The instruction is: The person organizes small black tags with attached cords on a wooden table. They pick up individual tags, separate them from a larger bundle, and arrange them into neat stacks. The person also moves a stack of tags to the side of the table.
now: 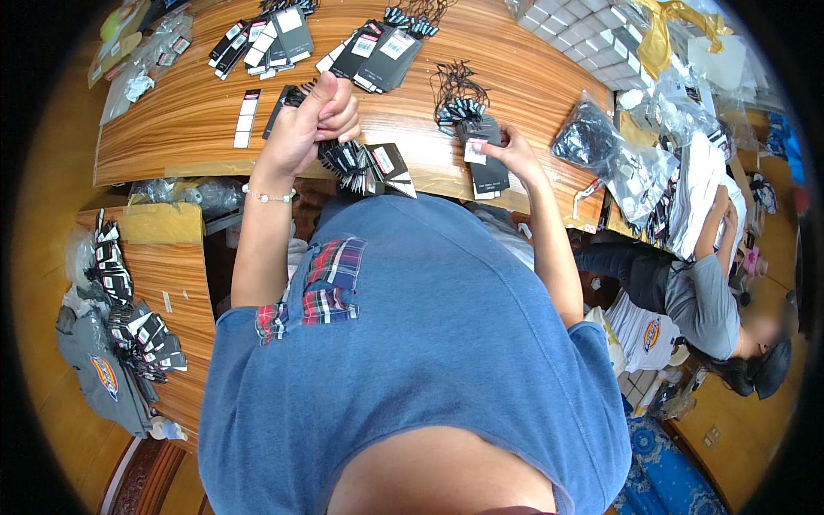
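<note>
My left hand (316,124) is closed in a fist, thumb on top, over the near part of the wooden table. It grips a bunch of hang tags (390,167) whose black strings and white-and-dark cards fan out beneath the fist toward the table edge. My right hand (512,154) pinches the right edge of dark hang tags (487,176) between thumb and fingers. A white sticker shows on their face. Above these tags lie their black strings (459,90) with small bluish-grey ends. A narrow white label strip (246,118) lies left of my left hand.
Piles of tags (275,39) and dark cards (382,56) lie at the table's far side. Small white boxes (571,34) are stacked at the back right. A plastic-wrapped dark packet (588,129) lies right. A co-worker (704,296) handles white garments. More tags (146,339) cover the left table.
</note>
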The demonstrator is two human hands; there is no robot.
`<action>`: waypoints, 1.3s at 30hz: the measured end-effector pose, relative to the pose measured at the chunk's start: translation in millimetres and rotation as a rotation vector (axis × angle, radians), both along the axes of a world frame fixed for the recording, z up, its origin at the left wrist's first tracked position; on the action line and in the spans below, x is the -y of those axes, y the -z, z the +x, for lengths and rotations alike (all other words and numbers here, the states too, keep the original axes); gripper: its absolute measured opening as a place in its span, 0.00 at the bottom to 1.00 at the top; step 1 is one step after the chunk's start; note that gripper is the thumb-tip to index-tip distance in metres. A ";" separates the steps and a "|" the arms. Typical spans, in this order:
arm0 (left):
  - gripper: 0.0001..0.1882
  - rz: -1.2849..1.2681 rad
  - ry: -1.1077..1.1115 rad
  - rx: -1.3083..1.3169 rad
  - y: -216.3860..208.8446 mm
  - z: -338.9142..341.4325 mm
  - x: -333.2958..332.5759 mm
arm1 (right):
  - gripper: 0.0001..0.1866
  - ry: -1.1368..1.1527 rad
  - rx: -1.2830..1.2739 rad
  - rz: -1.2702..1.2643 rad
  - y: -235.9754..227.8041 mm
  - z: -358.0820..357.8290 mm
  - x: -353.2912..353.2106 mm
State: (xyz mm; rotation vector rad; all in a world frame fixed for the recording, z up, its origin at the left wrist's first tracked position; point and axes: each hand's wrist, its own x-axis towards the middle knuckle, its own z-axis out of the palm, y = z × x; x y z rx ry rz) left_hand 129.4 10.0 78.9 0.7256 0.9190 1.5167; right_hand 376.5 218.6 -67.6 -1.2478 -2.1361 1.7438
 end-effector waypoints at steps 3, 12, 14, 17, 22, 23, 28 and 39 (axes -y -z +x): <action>0.25 0.018 -0.017 0.029 3.3 -1.3 2.5 | 0.33 0.009 0.106 0.054 -8.5 -8.3 6.6; 0.25 -0.002 0.005 0.072 4.6 -7.7 -0.1 | 0.41 0.018 0.193 0.282 -13.8 -20.9 22.8; 0.25 -0.003 0.017 0.078 3.9 -9.1 -2.7 | 0.44 0.024 0.198 0.335 -5.2 -22.1 23.2; 0.25 0.001 0.051 0.099 2.5 -12.0 -6.5 | 0.43 -0.015 0.220 0.337 1.3 -23.0 23.3; 0.25 0.012 0.059 0.116 5.8 -16.3 -7.2 | 0.39 -0.025 0.327 0.651 -18.6 -37.2 48.8; 0.25 0.013 0.063 0.121 6.0 -16.6 -8.0 | 0.38 -0.032 0.305 0.644 -21.0 -38.5 52.2; 0.25 0.029 0.070 0.142 6.4 -17.6 -8.9 | 0.42 -0.087 0.382 0.538 -33.1 -46.6 61.5; 0.25 0.034 -0.012 0.106 6.8 -13.6 -0.8 | 0.36 -0.425 0.387 0.950 -39.9 -45.8 64.2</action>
